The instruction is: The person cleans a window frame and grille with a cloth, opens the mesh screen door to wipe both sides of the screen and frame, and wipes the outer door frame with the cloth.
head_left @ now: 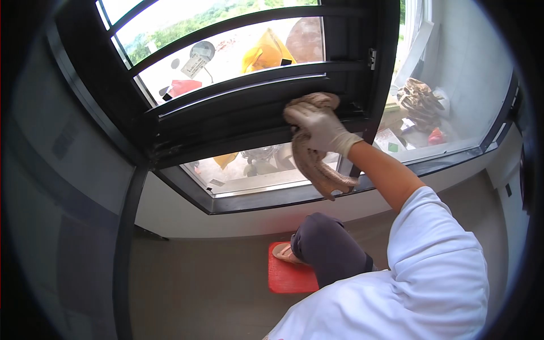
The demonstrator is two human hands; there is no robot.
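Broadly, taking the view's middle as the clock's hub, the dark barred window (232, 127) spans the upper side from 10 o'clock to between 1 and 2, where its thick upright edge stands, with a glazed panel (470, 73) beyond at 2. Grey-brown floor (192, 283) spreads wide from 6 to 8, below the dark sill (255, 201), whose long edge runs from just under the hub up toward 3. A white sleeve (436, 243) comes in from 4, its bare forearm passing over the sill. Near 5 bends a dark trouser leg (334, 249), its sandalled foot on a red stool (289, 277) toward 6. Smaller again, a brownish cloth (310, 164) lies at 2, bunched at the window's lower panel, its loose tail hanging past 3. The right hand (320, 127), in a pale glove, is on that bunched end, fingers curled over the fabric and gripping it; the panel runs on toward its 9 o'clock side, while the upright is near on its 3. The left hand is out of view, so I cannot tell its opening or hold
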